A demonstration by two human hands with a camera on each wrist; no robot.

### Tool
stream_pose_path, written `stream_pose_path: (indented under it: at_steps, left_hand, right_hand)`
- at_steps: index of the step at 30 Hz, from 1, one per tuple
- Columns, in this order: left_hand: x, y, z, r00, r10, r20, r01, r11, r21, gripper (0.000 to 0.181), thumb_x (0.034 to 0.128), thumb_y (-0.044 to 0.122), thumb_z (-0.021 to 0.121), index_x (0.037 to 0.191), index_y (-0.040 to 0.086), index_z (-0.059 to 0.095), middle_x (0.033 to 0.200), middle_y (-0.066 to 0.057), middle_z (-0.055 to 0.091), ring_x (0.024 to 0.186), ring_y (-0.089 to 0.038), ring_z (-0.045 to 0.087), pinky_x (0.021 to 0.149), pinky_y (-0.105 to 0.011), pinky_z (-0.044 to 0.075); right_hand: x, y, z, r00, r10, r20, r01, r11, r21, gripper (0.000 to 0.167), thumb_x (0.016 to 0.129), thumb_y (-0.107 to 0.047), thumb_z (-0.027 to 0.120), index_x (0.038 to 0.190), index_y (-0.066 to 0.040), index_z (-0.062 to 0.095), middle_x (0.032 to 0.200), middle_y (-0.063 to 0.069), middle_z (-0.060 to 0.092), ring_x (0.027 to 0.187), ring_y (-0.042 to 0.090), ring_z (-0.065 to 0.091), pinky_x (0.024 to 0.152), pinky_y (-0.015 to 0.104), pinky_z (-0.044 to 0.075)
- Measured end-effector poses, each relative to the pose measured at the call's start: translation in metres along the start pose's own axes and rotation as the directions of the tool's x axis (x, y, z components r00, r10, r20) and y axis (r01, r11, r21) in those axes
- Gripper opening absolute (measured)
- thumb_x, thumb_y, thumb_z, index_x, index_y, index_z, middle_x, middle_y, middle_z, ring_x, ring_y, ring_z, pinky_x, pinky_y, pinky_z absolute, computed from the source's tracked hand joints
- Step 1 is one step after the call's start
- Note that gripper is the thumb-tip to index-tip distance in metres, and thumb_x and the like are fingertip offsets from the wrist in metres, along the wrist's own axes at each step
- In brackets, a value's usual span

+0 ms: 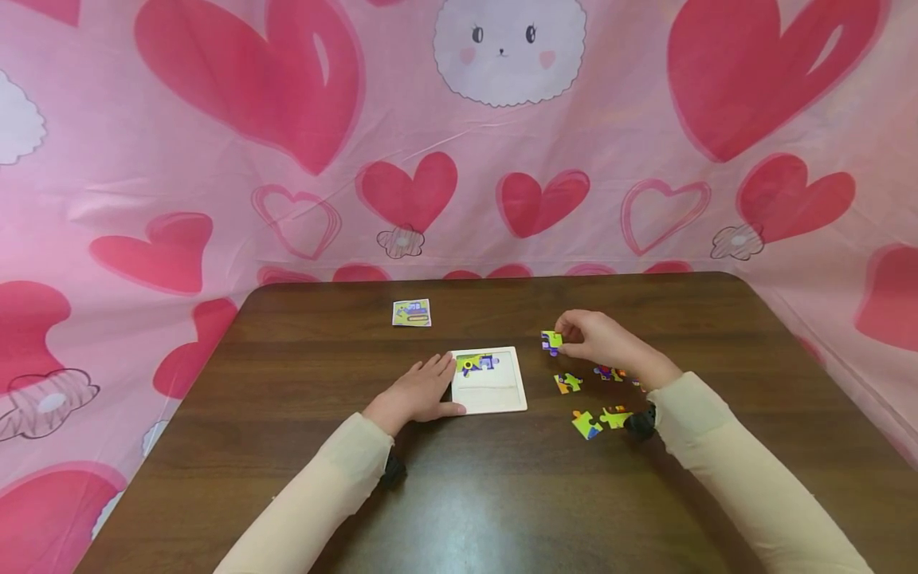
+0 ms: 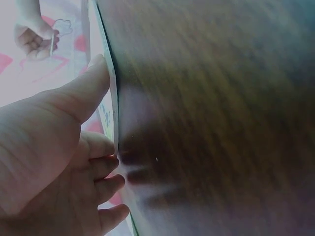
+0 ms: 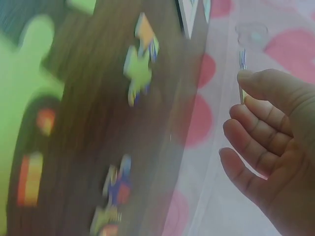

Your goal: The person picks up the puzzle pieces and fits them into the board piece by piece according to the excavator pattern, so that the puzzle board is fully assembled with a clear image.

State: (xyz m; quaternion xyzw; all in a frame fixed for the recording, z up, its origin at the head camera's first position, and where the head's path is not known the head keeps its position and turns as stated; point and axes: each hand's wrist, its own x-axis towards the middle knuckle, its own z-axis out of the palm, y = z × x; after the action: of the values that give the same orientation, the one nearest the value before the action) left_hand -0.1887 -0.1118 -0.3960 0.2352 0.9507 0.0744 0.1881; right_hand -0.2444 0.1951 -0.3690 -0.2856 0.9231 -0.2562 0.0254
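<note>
Past tray's right edge (image 1: 519,381): gap, pinched piece (image 1: 551,341).

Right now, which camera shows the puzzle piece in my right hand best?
The head view: the puzzle piece shows its coloured face there, pinched in the right hand. The right wrist view catches it nearly edge-on, partly covered. The left wrist view shows only a thin, pale edge.

Card (image 1: 412,312): lettering, if any, too small to read.
Puzzle tray (image 1: 502,399): no legible text.
Held puzzle piece (image 1: 550,341): no legible marking.
Loose puzzle pieces (image 1: 586,425): no readable characters.
Backdrop (image 1: 473,131): no readable text or numbers.
</note>
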Motion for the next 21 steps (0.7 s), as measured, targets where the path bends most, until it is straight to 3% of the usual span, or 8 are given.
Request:
stream_pose_path:
  at_steps: [8, 21]
  left_hand:
    - [0.000, -0.001, 0.002, 1.000, 0.009, -0.016, -0.008, 1.000, 0.021, 0.084, 0.0854, 0.051, 0.056, 0.144, 0.001, 0.024, 0.151, -0.013, 0.016, 0.137, -0.029, 0.014, 0.108, -0.044, 0.013]
    - [-0.002, -0.002, 0.005, 0.998, 0.037, -0.045, -0.035, 0.998, 0.058, 0.083, 0.0862, 0.053, 0.054, 0.144, 0.001, 0.025, 0.151, -0.013, 0.016, 0.137, -0.029, 0.014, 0.108, -0.045, 0.014]
  right_hand:
    - [0.016, -0.018, 0.023, 0.998, -0.006, 0.068, 0.008, 1.000, -0.026, 0.022, 0.076, -0.010, 0.075, 0.092, -0.005, 0.061, 0.082, 0.002, 0.059, 0.075, 0.018, 0.054, 0.071, 0.034, 0.049]
    - [0.033, -0.026, 0.049, 0.992, -0.012, 0.128, 0.021, 0.997, -0.070, 0.020, 0.079, -0.015, 0.074, 0.092, -0.008, 0.061, 0.083, 0.000, 0.057, 0.074, 0.016, 0.051, 0.069, 0.031, 0.047]
